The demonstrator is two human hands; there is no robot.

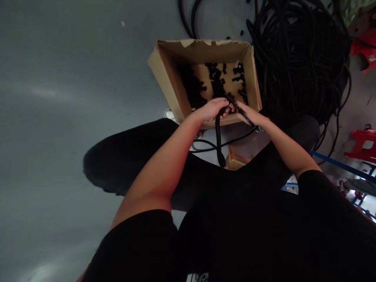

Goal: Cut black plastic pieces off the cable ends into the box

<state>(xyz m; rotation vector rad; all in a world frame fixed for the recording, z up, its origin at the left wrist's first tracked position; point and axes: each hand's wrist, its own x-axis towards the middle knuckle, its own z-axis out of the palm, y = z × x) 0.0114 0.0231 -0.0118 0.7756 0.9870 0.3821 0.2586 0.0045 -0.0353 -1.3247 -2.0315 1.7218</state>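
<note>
My left hand (214,109) is closed around a thick black hose (217,133), which hangs down over the box's near edge with its rounded end by my lap. My right hand (248,113) grips a slim, dark, rod-like piece (245,116) slanting from the box toward my wrist. Its exact kind is unclear. The fingertips of both hands are close together over the near side of an open cardboard box (169,80). Inside the box lie many short black pieces (217,80), loosely grouped in clusters.
A large tangled heap of black hose (302,62) lies right of the box. Red plastic stools (362,145) stand at the far right, near a blue metal bar (340,163). Below the hands is a small wooden stool (236,159). Grey floor (58,129) stretches left.
</note>
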